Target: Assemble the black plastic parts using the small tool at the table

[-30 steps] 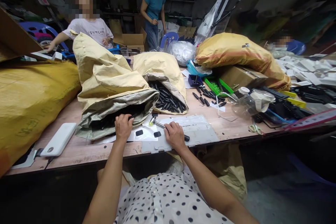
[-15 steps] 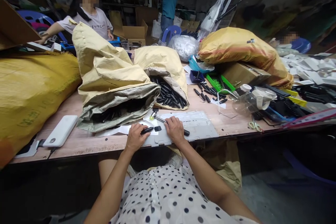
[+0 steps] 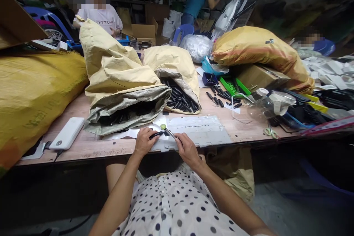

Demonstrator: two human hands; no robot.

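My left hand (image 3: pixel 143 141) is closed on a slim black tapered piece (image 3: pixel 156 135), which points right above the grey board (image 3: pixel 200 125). In my right hand (image 3: pixel 187 146) is a small hammer (image 3: pixel 169 132) with a metal shaft and a yellow-green head. The hammer's head is just above the tip of the black piece; whether they touch I cannot tell. My right palm hides the hammer's grip. Beyond my left hand, an open sack (image 3: pixel 121 81) holds dark pieces. Beside it, a second sack (image 3: pixel 173 57) spills many black tapered pieces (image 3: pixel 182 97) at its mouth.
A white power bank (image 3: pixel 67 132) lies at left before a yellow sack (image 3: pixel 38 96). To the right are loose black pieces (image 3: pixel 218 99), a green tray (image 3: pixel 235 86), a clear plastic jug (image 3: pixel 265 107) and scissors (image 3: pixel 270 132). Two people stand beyond the table.
My right hand has turned the hammer, so its head now sits nearer the black piece. The left hand keeps its hold. The person in blue has leaned over to the right.
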